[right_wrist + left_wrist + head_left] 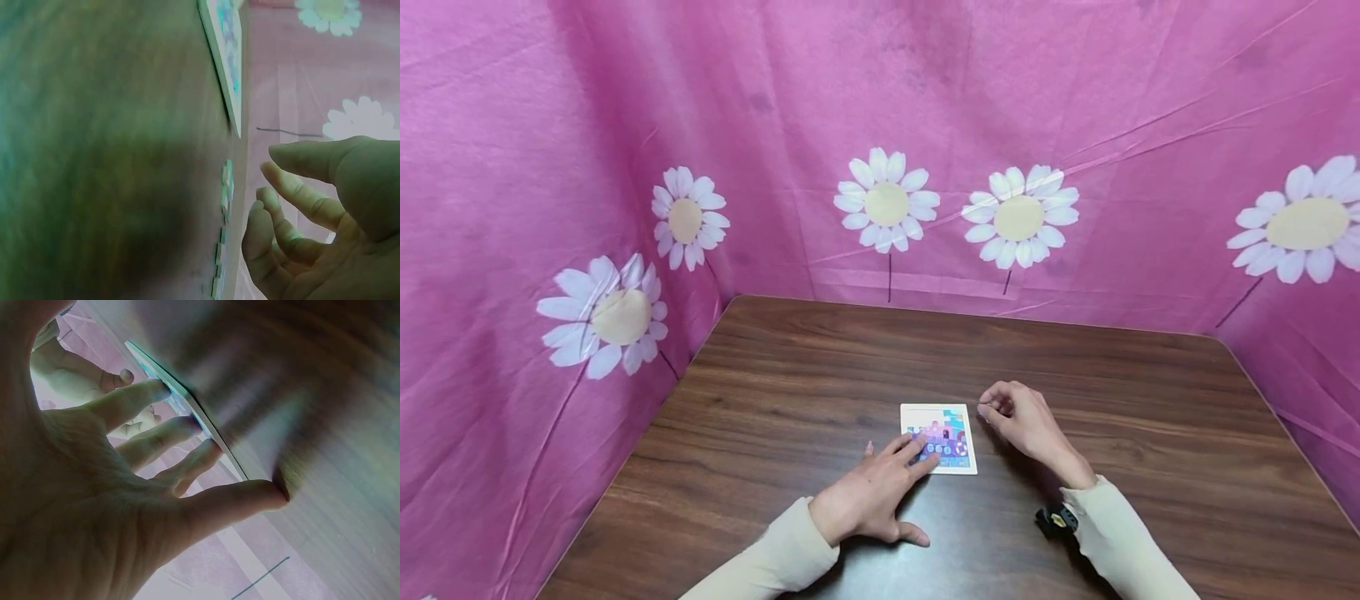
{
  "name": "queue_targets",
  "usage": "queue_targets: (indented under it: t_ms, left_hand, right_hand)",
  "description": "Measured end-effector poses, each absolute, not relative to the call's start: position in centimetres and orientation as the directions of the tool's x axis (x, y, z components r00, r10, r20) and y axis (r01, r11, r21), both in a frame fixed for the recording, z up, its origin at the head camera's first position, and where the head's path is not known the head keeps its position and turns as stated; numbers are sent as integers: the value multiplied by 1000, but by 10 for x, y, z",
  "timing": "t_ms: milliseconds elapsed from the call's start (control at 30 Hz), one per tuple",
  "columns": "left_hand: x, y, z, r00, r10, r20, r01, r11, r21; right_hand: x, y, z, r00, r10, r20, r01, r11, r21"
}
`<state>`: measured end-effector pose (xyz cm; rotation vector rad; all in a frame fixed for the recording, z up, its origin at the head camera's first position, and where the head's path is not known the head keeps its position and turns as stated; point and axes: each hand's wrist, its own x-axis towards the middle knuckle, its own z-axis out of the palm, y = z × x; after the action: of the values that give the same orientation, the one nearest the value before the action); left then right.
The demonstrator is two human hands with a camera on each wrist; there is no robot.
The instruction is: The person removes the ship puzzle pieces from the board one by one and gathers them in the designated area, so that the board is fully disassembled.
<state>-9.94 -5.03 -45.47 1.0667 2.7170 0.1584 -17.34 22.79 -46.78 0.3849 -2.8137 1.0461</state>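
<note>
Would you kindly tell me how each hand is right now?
Left hand: open, resting on the puzzle.
Right hand: open, loosely curled, holding nothing.

The picture board looks smooth, the table glossy wood, the backdrop creased cloth.

In the head view, the lower-left corner of the jigsaw board is covered by the left hand. At the right wrist view's bottom centre, blurred jigsaw pieces are cut off by the edge.

Booth: wood-grained table, pink daisy-print cloth
</note>
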Motion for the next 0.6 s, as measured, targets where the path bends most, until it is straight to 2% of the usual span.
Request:
queue_targets:
  t_ms: [600]
  left_hand:
    - [-99,-52,-455,-717,677,-163,650,735,193]
  right_hand:
    - [-166,198,-470,-939,-284,195,-341,692,-637]
